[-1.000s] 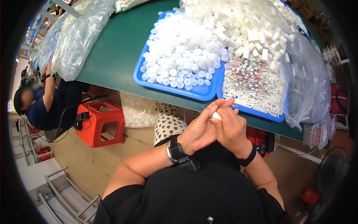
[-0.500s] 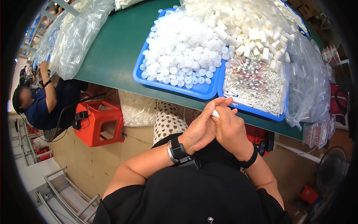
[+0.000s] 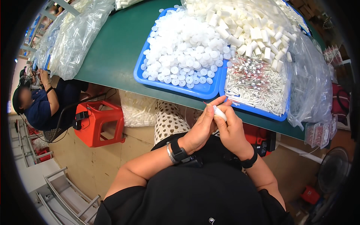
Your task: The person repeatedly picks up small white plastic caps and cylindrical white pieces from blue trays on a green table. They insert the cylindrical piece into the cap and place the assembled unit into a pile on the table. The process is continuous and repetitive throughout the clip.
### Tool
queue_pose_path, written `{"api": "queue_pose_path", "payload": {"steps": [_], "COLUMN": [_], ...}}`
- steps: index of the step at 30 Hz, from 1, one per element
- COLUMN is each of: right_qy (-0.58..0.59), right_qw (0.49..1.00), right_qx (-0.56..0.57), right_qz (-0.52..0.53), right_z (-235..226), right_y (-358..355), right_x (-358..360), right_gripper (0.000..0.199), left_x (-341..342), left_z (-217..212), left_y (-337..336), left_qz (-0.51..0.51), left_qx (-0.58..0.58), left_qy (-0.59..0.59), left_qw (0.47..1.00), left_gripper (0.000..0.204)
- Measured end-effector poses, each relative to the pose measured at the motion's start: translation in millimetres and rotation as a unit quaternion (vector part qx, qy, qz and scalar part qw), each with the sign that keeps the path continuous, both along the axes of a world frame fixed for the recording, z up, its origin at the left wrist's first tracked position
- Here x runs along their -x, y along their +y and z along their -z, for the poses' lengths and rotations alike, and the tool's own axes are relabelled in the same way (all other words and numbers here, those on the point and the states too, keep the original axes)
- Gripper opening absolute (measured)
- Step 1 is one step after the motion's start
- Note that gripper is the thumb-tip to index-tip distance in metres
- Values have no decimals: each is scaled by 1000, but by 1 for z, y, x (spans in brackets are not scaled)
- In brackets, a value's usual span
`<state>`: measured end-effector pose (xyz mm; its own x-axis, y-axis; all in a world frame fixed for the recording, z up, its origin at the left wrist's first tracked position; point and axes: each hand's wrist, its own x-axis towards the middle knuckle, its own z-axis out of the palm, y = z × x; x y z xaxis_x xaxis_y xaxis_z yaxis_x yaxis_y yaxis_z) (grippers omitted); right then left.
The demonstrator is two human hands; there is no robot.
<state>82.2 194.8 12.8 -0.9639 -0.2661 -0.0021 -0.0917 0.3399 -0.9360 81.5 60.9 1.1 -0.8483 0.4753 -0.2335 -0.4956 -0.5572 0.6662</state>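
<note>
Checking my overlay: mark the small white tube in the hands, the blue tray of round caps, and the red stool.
small white tube (image 3: pixel 220 113), head view, exposed middle.
blue tray (image 3: pixel 198 90), head view, bare near rim.
red stool (image 3: pixel 98 122), head view, top.

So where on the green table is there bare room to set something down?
The green table is bare in a broad strip between the clear bags on the left and the blue tray of white caps. A narrow bare edge runs below the trays. The right side is crowded: second blue tray, white tubes, plastic bag.
</note>
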Motion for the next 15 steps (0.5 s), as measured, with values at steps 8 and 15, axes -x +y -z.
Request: {"api": "queue_pose_path", "payload": {"steps": [8,15], "right_qy": [-469,-4], "right_qw": [754,972], "right_qx": [443,-205], "right_qz": [-127,-116], "right_z": [16,46], "right_y": [25,0], "right_x": [10,-19], "right_gripper": [34,36], "left_x": [-1,-29], "left_z": [5,48], "left_y": [-10,-5], "left_qz": [1,-54], "left_qx": [-53,-11], "left_qy": [-48,-270], "left_qw": [997,961], "left_gripper": [55,39]}}
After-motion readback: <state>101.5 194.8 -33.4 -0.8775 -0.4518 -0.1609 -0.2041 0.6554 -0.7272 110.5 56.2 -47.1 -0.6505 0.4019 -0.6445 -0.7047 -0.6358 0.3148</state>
